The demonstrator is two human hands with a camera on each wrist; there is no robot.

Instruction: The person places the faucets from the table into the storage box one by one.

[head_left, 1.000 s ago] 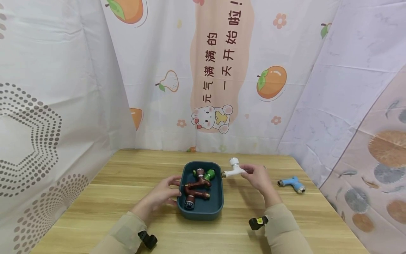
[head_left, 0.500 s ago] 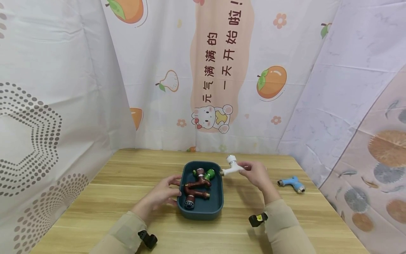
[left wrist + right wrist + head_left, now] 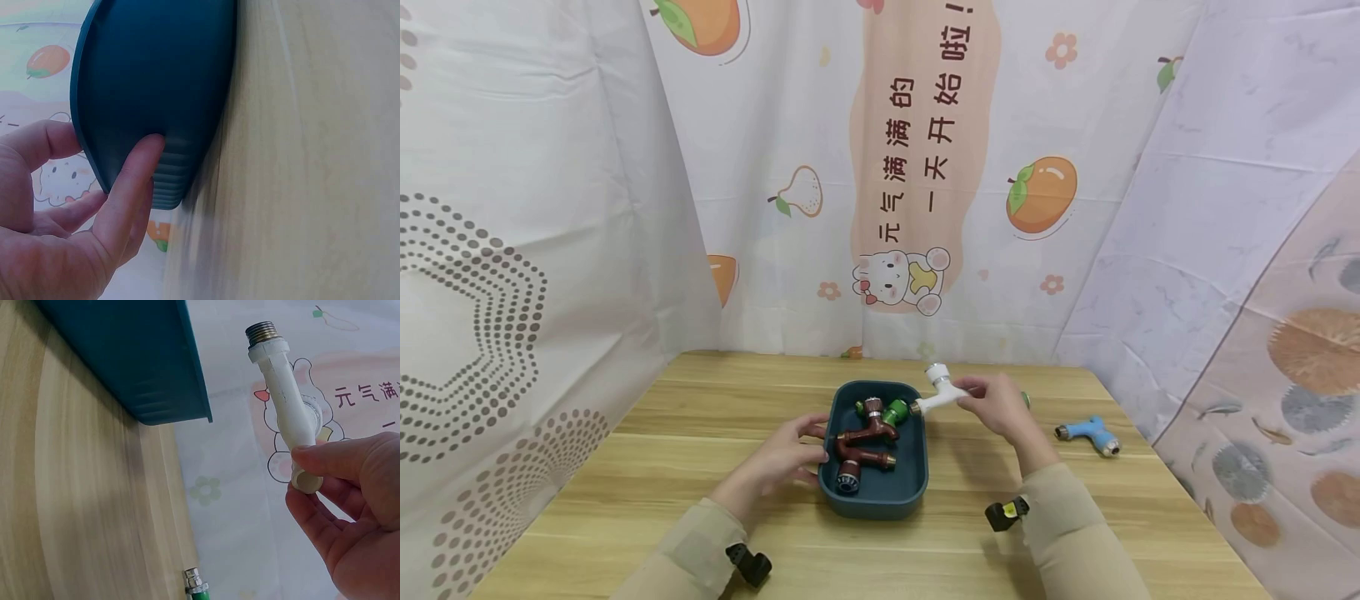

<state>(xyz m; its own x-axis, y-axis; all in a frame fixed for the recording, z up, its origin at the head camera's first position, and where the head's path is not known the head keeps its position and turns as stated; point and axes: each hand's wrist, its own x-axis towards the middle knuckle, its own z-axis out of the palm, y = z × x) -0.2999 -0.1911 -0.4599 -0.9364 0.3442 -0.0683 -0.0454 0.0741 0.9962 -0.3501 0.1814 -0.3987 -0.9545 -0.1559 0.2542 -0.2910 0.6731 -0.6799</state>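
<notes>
A wooden table [image 3: 865,558] bore a dark teal box [image 3: 876,507]. The left hand [image 3: 781,454] gripped the box's left wall, thumb at the rim and a fingertip against the outer side. The right hand [image 3: 1000,404] was beyond the box's right side, thumb and fingers pinching a white tap [image 3: 942,395] by its spout end. The tap reached out leftward from those fingers, its long axis roughly left to right, threaded end leading, knob up. In the head view that end overlapped the box's far right rim; the right wrist view showed a gap between tap and box. The left hand was much farther from it. Two brown taps [image 3: 878,429] and a green tap [image 3: 897,410] lay in the box, a blue tap [image 3: 1092,431] well to the right on the table. Compared with a second before, the right hand and white tap had shifted left, bringing the threaded end across the rim line; the left hand and box had stayed put.
</notes>
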